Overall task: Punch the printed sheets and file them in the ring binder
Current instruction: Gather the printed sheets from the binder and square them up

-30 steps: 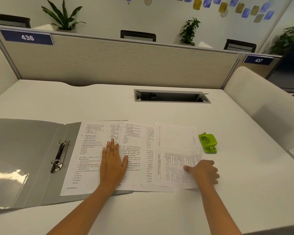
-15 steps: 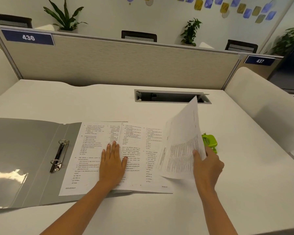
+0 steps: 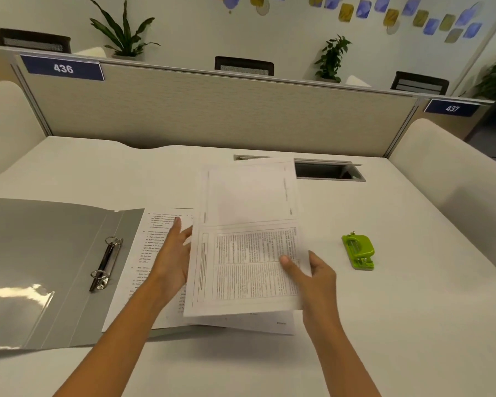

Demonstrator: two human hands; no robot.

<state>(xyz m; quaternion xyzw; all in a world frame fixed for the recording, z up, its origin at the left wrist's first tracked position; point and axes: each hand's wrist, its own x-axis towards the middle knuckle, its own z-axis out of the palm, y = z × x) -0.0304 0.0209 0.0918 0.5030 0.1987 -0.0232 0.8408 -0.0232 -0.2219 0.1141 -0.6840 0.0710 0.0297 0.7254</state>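
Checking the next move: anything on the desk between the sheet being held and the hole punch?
Nothing visible. The sheet is held up by the right hand and left hand, and only bare desk lies between its right edge and the green hole punch. The other sheets and the binder lie to the left.

Open ring binder (image 3: 55, 267) lies at left on the desk (image 3: 413, 325); loose sheets (image 3: 152, 253) lie just right of its rings. One raised sheet (image 3: 249, 239) sits between both hands. Hole punch (image 3: 358, 252) rests farther right, apart.
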